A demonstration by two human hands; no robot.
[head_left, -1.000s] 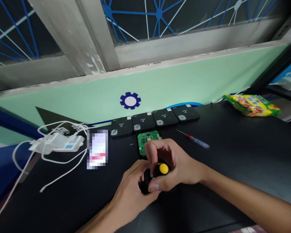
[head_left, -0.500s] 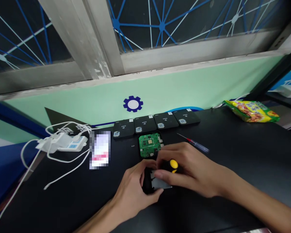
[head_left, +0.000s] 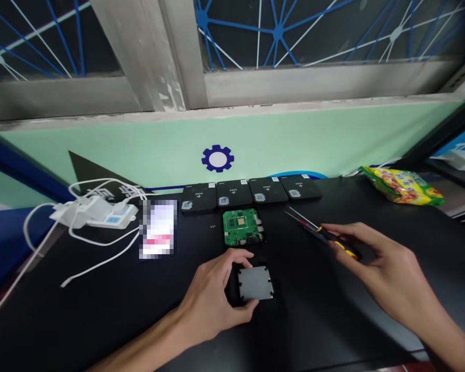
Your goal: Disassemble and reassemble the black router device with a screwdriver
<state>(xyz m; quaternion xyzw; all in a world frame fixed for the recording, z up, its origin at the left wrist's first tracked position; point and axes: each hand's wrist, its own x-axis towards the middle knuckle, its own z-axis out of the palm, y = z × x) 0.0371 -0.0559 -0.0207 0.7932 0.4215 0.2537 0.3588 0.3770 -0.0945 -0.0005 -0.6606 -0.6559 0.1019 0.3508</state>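
My left hand (head_left: pixel 213 299) grips the left side of a black casing that carries a grey metal plate (head_left: pixel 256 283) with dark points around its edge. Out to the right, my right hand (head_left: pixel 375 258) holds a yellow-and-black screwdriver (head_left: pixel 340 244), its shaft pointing up and left. Beneath that shaft lies a second screwdriver with a red collar (head_left: pixel 303 223); its handle is partly covered. Just beyond the casing sits a green circuit board (head_left: pixel 241 227) in a black shell. Several tiny screws (head_left: pixel 213 226) rest left of the board.
Several flat black boxes (head_left: pixel 199 197) line the wall side of the black table (head_left: pixel 170 310). At left are a blurred-out phone (head_left: pixel 158 229) and a white power strip (head_left: pixel 118 216) with cables. A yellow-green snack packet (head_left: pixel 405 186) lies at the back right.
My right hand has moved away from the metal plate to the right with the yellow-and-black screwdriver, uncovering the plate. My left hand keeps its grip on the casing. The view has shifted slightly.
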